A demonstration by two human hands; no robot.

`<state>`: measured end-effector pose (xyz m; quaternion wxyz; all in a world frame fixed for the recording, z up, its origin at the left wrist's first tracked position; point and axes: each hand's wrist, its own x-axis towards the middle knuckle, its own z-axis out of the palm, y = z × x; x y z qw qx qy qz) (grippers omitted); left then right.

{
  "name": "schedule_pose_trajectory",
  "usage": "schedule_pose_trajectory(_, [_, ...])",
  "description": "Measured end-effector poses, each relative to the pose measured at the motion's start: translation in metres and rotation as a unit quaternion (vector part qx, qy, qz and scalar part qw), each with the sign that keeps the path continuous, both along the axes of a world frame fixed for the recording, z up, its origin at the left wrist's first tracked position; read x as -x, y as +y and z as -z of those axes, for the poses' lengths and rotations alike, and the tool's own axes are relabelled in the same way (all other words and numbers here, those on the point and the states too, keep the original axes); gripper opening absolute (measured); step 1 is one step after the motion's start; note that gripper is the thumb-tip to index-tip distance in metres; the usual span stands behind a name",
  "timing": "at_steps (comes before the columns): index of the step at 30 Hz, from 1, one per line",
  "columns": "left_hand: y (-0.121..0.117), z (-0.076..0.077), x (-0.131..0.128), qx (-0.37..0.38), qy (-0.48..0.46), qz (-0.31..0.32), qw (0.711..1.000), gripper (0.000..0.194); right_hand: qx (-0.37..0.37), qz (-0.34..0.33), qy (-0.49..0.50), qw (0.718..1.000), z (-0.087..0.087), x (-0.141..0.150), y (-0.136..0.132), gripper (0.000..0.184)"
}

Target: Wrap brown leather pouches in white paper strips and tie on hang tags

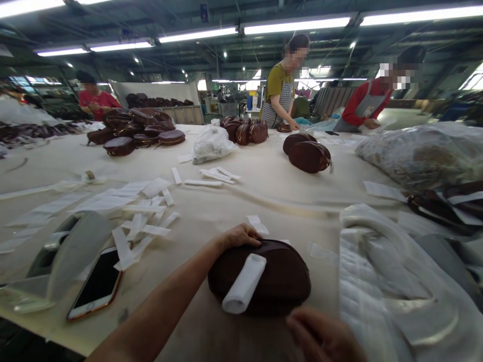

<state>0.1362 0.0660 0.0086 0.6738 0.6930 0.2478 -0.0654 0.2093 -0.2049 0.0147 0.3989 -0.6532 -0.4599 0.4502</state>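
Observation:
A dark brown oval bag (285, 281) lies on the table in front of me. My left hand (239, 236) has its fingers curled over the bag's far upper edge and grips it. Across the bag's front rests a rolled piece of white wrapping (245, 284), tilted, with its open end toward me. My right hand (324, 334) is close to the bag's near right edge, at the bottom of the view. Motion smears its fingers, and I cannot see whether they touch the bag. White paper slips (257, 224) lie just beyond the bag.
On the left are a phone (96, 281), a tape dispenser (71, 251) and scattered white strips (147, 226). Clear plastic wrap (377, 281) lies on the right. Farther back are brown bags (309, 156), a piled group of bags (139, 128), a white plastic sack (212, 143) and several people.

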Motion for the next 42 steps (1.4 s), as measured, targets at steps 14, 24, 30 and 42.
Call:
schedule_pose_trajectory(14, [0.004, 0.006, 0.001, -0.151, 0.026, -0.006, 0.988, 0.028, 0.051, 0.022, -0.056, 0.997, 0.002, -0.070, 0.181, 0.026])
schedule_pose_trajectory(24, [0.004, 0.007, 0.003, -0.190, 0.018, 0.002, 0.982, 0.021, -0.029, 0.062, -0.010, 0.998, 0.011, -0.058, 0.177, 0.022])
schedule_pose_trajectory(30, [-0.001, 0.004, 0.003, -0.234, 0.009, 0.022, 0.972, 0.021, -0.059, 0.064, -0.002, 0.996, 0.008, -0.054, 0.170, 0.019])
schedule_pose_trajectory(42, [-0.005, -0.009, 0.007, -0.397, 0.103, 0.051, 0.910, 0.027, -0.089, 0.067, 0.049, 0.993, -0.002, -0.051, 0.161, 0.024])
